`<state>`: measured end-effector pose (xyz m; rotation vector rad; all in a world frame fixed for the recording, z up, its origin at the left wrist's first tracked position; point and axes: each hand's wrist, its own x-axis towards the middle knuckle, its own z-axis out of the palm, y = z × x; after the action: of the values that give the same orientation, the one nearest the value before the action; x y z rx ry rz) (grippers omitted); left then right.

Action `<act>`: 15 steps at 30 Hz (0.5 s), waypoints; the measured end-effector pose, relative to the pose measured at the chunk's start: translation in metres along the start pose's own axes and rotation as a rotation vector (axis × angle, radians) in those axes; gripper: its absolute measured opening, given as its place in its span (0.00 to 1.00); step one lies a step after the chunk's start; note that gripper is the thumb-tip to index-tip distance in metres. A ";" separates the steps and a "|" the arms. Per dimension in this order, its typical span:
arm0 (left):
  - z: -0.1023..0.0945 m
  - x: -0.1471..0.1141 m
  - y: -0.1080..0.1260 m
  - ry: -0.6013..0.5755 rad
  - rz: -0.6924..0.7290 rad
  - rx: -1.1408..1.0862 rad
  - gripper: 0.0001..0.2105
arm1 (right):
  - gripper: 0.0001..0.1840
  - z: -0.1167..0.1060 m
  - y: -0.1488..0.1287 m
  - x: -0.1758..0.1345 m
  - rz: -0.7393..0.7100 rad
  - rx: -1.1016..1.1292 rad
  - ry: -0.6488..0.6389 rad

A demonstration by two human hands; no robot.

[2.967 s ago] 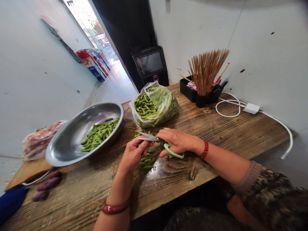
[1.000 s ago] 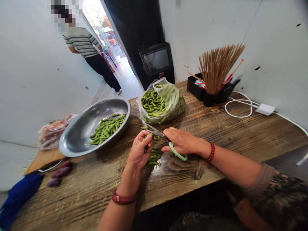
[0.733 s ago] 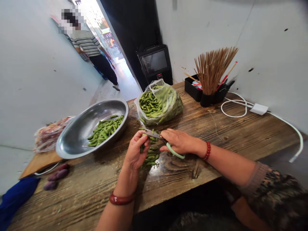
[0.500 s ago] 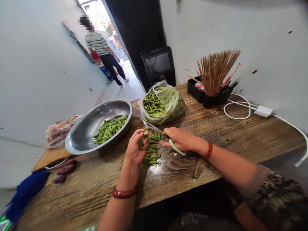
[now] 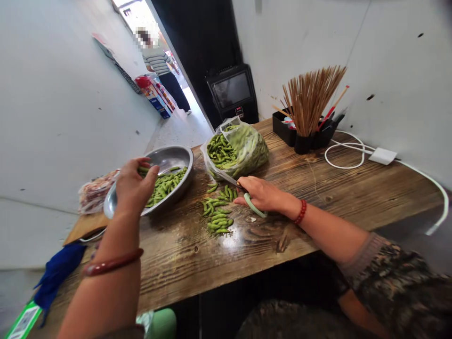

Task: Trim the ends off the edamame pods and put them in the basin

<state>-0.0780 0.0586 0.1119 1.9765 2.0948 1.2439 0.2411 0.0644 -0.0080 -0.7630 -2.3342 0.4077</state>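
My left hand (image 5: 133, 186) is over the near left side of a steel bowl (image 5: 176, 151), its fingers curled round edamame pods; a green bit shows between thumb and fingers. More edamame pods (image 5: 165, 186) lie inside the bowl. In my right hand (image 5: 259, 194) is a pair of scissors (image 5: 254, 205) with pale green handles, blades pointing at the plastic bag (image 5: 252, 150) of edamame. Just left of that hand, a small pile of pods (image 5: 219, 214) is spread on the wooden table.
A black holder (image 5: 284, 131) with many thin sticks (image 5: 310, 101) stands at the back right, near a white cable (image 5: 363, 162). On the left are a packed bag (image 5: 97, 190), a wooden board (image 5: 86, 226) and a blue cloth (image 5: 60, 270). A person (image 5: 164, 70) stands by the doorway.
My left hand has moved left from the pile to over the bowl, carrying pods. The right hand stays near the pile with the scissors. The person has moved nearer the doorway.
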 end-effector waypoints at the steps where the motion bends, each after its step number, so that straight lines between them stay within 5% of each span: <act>1: -0.005 0.006 -0.005 0.034 0.060 0.170 0.20 | 0.15 -0.001 0.000 0.000 0.009 0.007 0.000; 4: -0.002 -0.003 -0.004 -0.067 0.163 0.338 0.21 | 0.14 -0.003 0.000 0.001 0.025 0.033 -0.004; 10: 0.035 -0.090 0.028 -0.571 0.311 0.128 0.10 | 0.14 -0.006 0.000 0.001 0.027 0.050 -0.015; 15: 0.048 -0.136 0.024 -0.615 0.271 0.097 0.07 | 0.13 -0.006 -0.003 0.001 0.041 0.058 -0.031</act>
<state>-0.0057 -0.0338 0.0244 2.3442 1.6472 0.4457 0.2431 0.0630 -0.0020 -0.7832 -2.3279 0.5064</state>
